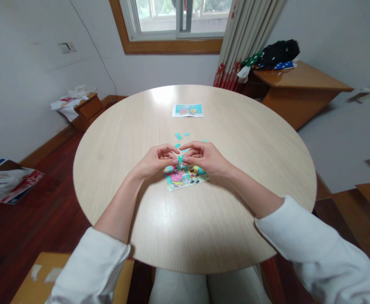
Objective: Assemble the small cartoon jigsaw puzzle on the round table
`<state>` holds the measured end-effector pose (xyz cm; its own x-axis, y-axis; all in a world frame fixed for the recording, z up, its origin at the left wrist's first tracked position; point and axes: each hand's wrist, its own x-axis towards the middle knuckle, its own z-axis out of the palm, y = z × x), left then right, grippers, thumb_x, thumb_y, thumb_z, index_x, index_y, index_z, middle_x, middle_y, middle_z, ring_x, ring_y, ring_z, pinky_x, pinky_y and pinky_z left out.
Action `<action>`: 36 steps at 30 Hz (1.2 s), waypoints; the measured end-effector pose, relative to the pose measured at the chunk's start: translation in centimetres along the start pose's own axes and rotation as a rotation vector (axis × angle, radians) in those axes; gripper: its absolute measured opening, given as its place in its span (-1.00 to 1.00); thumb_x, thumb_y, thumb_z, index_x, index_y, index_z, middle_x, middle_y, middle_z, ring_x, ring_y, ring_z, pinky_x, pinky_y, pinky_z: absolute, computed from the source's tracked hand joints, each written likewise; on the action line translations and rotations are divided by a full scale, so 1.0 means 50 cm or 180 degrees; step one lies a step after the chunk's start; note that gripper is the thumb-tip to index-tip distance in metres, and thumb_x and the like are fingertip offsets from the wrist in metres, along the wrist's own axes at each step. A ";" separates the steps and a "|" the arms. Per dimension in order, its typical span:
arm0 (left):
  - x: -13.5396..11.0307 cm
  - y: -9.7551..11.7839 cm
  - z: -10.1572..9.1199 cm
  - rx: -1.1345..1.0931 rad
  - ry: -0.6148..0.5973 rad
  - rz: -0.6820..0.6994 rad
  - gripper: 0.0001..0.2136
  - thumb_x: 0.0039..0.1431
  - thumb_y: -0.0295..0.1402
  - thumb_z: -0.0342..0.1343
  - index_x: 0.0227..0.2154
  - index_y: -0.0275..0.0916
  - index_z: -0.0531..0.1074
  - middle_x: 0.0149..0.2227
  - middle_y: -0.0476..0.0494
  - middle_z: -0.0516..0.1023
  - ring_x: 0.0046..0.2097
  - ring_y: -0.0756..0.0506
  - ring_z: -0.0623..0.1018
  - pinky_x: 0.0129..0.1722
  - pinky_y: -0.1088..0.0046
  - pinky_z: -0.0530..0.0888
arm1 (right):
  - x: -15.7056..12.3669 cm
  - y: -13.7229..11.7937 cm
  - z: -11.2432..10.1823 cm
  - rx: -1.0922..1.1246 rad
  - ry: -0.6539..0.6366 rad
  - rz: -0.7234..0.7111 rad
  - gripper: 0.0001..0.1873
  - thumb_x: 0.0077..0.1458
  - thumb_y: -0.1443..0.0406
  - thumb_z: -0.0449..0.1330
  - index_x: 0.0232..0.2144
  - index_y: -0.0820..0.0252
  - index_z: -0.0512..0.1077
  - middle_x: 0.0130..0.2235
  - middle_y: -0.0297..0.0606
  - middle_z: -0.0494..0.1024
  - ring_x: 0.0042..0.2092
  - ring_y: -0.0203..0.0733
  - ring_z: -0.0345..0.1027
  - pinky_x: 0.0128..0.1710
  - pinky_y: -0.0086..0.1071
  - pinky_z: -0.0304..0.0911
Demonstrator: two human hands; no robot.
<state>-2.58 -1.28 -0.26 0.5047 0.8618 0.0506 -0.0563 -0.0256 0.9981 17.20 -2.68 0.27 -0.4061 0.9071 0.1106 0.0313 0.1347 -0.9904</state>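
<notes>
Pale trousers at 6 o'clock, below the round table. Partly built puzzle lies near table centre. Left hand at its 10 o'clock, right hand at its 2 o'clock; fingers bent, narrowly spaced. Teal piece between thumb tips; cannot tell which grips it. Loose pieces, picture card towards 12 o'clock.

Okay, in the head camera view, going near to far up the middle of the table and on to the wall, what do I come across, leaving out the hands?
Partly assembled puzzle, loose teal pieces, printed picture sheet, window.
</notes>
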 end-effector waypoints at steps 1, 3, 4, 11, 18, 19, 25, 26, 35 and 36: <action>0.000 0.000 0.000 -0.0009 -0.0007 0.0007 -0.70 -0.21 -0.34 0.41 -0.37 -0.28 0.51 -0.51 -0.01 0.53 -0.44 0.03 0.49 -0.36 0.46 0.39 | 0.000 0.001 -0.001 0.0001 -0.0005 -0.0018 -0.62 -0.15 0.22 0.39 -0.24 0.23 0.47 -0.44 -0.31 0.57 -0.38 -0.27 0.45 -0.34 -0.33 0.35; 0.000 -0.001 -0.001 -0.0021 -0.0014 0.0025 -0.72 -0.21 -0.35 0.41 -0.37 -0.28 0.53 -0.51 0.00 0.52 -0.44 0.04 0.47 -0.36 0.47 0.38 | 0.000 0.002 -0.001 -0.0005 -0.0016 -0.0038 -0.61 -0.14 0.21 0.39 -0.23 0.23 0.47 -0.43 -0.30 0.58 -0.37 -0.25 0.46 -0.33 -0.32 0.36; 0.001 -0.002 -0.002 -0.0022 -0.0014 0.0031 -0.73 -0.20 -0.35 0.40 -0.38 -0.28 0.55 -0.52 0.00 0.52 -0.45 0.04 0.47 -0.36 0.47 0.38 | 0.000 0.002 -0.002 -0.0011 -0.0019 -0.0039 -0.61 -0.14 0.20 0.39 -0.23 0.23 0.47 -0.42 -0.29 0.58 -0.36 -0.25 0.46 -0.32 -0.32 0.36; 0.002 -0.007 -0.004 -0.0012 -0.0042 -0.0014 -0.74 -0.19 -0.37 0.39 -0.35 -0.27 0.60 -0.51 -0.01 0.51 -0.43 0.04 0.46 -0.35 0.46 0.37 | -0.002 0.001 0.000 -0.0012 0.0115 -0.0039 -0.61 -0.13 0.22 0.38 -0.21 0.23 0.47 -0.42 -0.31 0.57 -0.36 -0.26 0.46 -0.28 -0.29 0.38; 0.002 -0.003 0.000 0.0006 -0.0099 -0.0050 -0.69 -0.21 -0.36 0.41 -0.33 -0.29 0.56 -0.52 -0.01 0.50 -0.45 0.04 0.47 -0.39 0.46 0.38 | 0.002 0.008 0.002 0.0050 0.0282 -0.0087 -0.57 -0.17 0.24 0.40 -0.19 0.19 0.45 -0.41 -0.32 0.57 -0.34 -0.25 0.47 -0.25 -0.28 0.40; 0.002 -0.002 0.000 -0.0002 -0.0110 -0.0051 -0.69 -0.22 -0.36 0.41 -0.34 -0.29 0.54 -0.52 0.00 0.50 -0.46 0.04 0.47 -0.40 0.48 0.38 | 0.002 0.009 0.002 0.0049 0.0291 -0.0095 -0.57 -0.17 0.24 0.40 -0.19 0.19 0.45 -0.41 -0.32 0.57 -0.34 -0.25 0.47 -0.25 -0.28 0.40; 0.003 -0.004 0.006 0.0092 -0.0109 -0.0135 -0.67 -0.28 -0.36 0.44 -0.45 -0.30 0.42 -0.54 0.05 0.45 -0.49 0.08 0.44 -0.47 0.54 0.33 | 0.004 0.011 0.005 0.0054 0.0420 -0.0137 -0.62 -0.17 0.28 0.39 -0.22 0.17 0.45 -0.38 -0.30 0.57 -0.30 -0.23 0.49 -0.18 -0.25 0.42; 0.004 -0.005 0.006 0.0127 -0.0087 -0.0133 -0.68 -0.28 -0.35 0.43 -0.48 -0.30 0.41 -0.54 0.05 0.44 -0.50 0.08 0.43 -0.48 0.54 0.32 | 0.004 0.011 0.005 0.0056 0.0444 -0.0112 -0.63 -0.16 0.29 0.38 -0.23 0.17 0.45 -0.38 -0.30 0.57 -0.30 -0.23 0.49 -0.18 -0.25 0.42; 0.001 0.001 0.010 0.0332 -0.0046 -0.0121 -0.72 -0.23 -0.31 0.40 -0.50 -0.30 0.43 -0.52 -0.02 0.47 -0.46 0.04 0.44 -0.42 0.47 0.35 | 0.006 0.015 0.010 -0.0055 0.0280 0.0129 -0.74 -0.15 0.26 0.37 -0.34 0.20 0.49 -0.45 -0.31 0.55 -0.39 -0.25 0.45 -0.29 -0.29 0.39; 0.000 0.002 0.010 0.0355 -0.0060 -0.0083 -0.74 -0.20 -0.30 0.39 -0.50 -0.30 0.44 -0.52 -0.02 0.47 -0.45 0.04 0.44 -0.41 0.46 0.36 | 0.007 0.016 0.010 -0.0070 0.0276 0.0103 -0.75 -0.16 0.25 0.38 -0.37 0.20 0.49 -0.44 -0.31 0.55 -0.38 -0.25 0.44 -0.28 -0.29 0.38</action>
<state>-2.16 -1.54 -0.14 0.5208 0.8534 0.0240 0.0527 -0.0602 0.9968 16.64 -2.46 -0.53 -0.3239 0.9422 0.0863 0.0636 0.1127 -0.9916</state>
